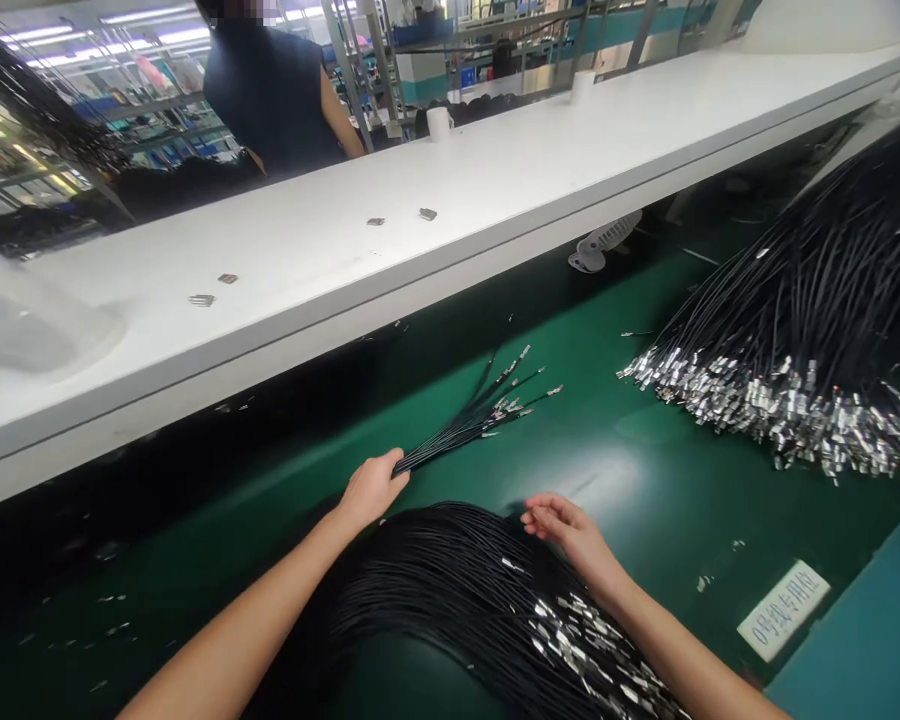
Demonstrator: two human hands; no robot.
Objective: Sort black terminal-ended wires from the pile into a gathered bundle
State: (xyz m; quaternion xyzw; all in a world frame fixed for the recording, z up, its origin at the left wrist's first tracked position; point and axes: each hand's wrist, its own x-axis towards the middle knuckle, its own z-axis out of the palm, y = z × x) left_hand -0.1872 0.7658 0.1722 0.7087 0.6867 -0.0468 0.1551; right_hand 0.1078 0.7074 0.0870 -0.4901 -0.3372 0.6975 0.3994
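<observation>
My left hand (pixel 371 487) is closed round a small bundle of black wires (pixel 450 432), whose silvery crimped terminals fan out to the upper right over the green work surface (pixel 585 420). Below both hands lies a thick, curved heap of black wires (pixel 420 560), with metal terminals (pixel 585 640) at its lower right end. My right hand (pixel 562 525) hovers at the right edge of this heap, thumb and fingertips drawn together. Whether something thin sits between those fingertips cannot be made out.
A large pile of terminated black wires (pixel 817 300) lies at the right. A white shelf (pixel 495 190) crosses above the surface, bearing small metal pieces (pixel 427 214) and a white cup (pixel 439 124). A labelled white block (pixel 784 610) lies lower right. Behind the shelf stands a person (pixel 277 90).
</observation>
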